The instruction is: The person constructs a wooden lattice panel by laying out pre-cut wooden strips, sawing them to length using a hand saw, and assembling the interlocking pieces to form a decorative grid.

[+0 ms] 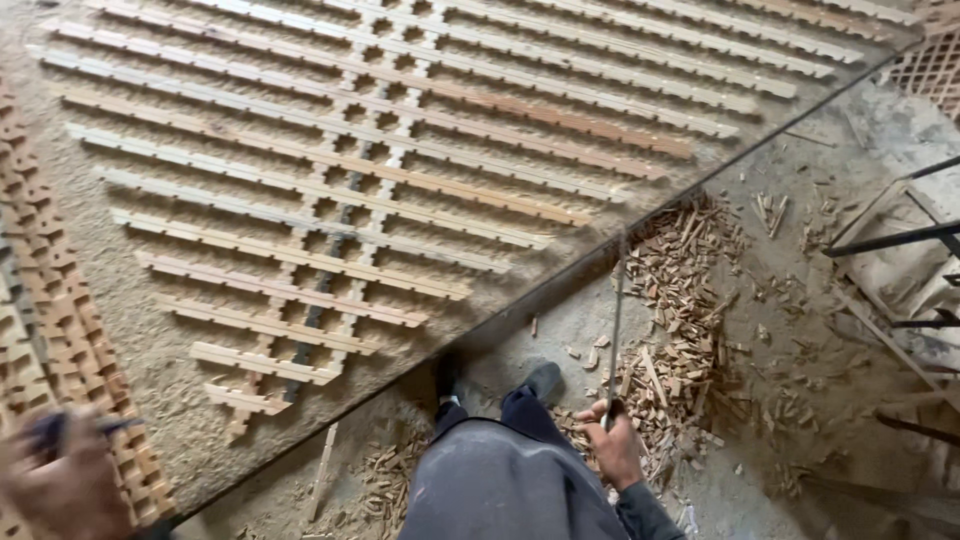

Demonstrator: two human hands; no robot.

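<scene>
A lattice of notched wooden slats (380, 170) lies spread on a dusty worktable (150, 370). My right hand (612, 445) hangs below the table edge, closed around a thin grey rod (615, 320) that stands upright beside the table. My left hand (60, 485) is blurred at the bottom left, gripping a dark pen-like tool (75, 428) over a stack of notched strips (70, 330). My legs in grey trousers and dark shoes (545, 378) show beneath.
Wood chips and offcuts (680, 330) litter the concrete floor by my feet. Dark metal bars (890, 240) and planks lie at the right. Another lattice panel (935, 65) sits at the top right corner.
</scene>
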